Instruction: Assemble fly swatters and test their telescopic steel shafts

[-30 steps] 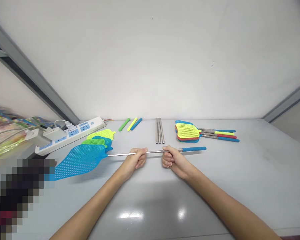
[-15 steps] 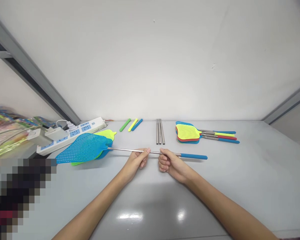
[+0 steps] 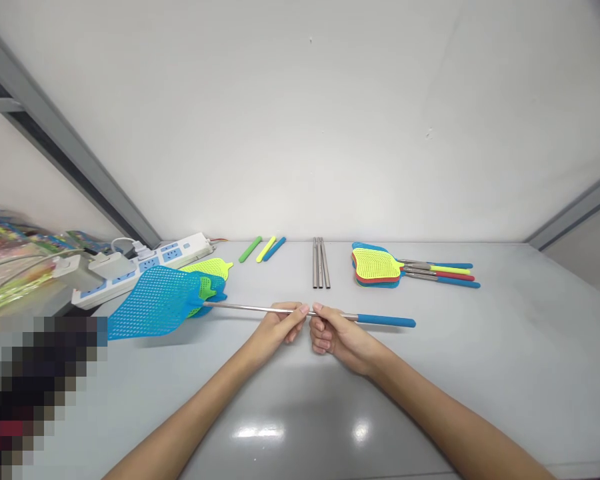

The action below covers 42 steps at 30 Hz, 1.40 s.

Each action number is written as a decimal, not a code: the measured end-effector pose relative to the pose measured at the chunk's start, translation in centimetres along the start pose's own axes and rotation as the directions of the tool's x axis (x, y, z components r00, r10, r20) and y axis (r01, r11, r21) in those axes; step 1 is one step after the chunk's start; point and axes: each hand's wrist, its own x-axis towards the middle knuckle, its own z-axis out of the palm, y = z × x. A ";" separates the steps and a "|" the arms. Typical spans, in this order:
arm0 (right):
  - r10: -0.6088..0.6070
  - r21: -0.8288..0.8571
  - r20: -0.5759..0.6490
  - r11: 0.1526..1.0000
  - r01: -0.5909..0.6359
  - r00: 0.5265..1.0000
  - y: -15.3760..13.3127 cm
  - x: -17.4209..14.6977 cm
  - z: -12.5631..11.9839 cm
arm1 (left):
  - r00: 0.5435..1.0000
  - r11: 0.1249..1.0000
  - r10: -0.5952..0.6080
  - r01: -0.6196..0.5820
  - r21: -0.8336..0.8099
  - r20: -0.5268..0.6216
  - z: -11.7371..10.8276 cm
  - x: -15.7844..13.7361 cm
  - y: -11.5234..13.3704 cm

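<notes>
Both hands grip the metal rod of a blue fly swatter (image 3: 153,303), held level above the table. My left hand (image 3: 285,323) pinches the thin rod near its middle, fingers curled. Close beside it, my right hand (image 3: 334,333) is closed round the thicker rod section by the blue handle (image 3: 386,321). The perforated blue head reaches left over loose swatter heads, among them a yellow-green one (image 3: 213,268). Behind my hands lie several bare metal rods (image 3: 321,263). Green (image 3: 251,249), yellow (image 3: 267,249) and blue (image 3: 275,249) handle sleeves rest left of them.
At right, a stack of finished-looking swatters (image 3: 379,265) lies with handles pointing right. A white power strip (image 3: 145,270) with plugs and cables stands at the left, near plastic-wrapped items (image 3: 17,260). A wall (image 3: 320,133) rises behind the table. A pixelated patch covers the lower left.
The swatter's head has shifted left and slightly down, and the rod now slopes a little differently. My two hands are nearer each other, both still gripping the rod.
</notes>
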 end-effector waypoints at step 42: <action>0.075 0.115 -0.007 0.991 -0.074 0.997 0.6 -0.1 0.6 | 0.992 0.988 -0.078 0.090 -0.122 0.101 0.1 0.5 -1.1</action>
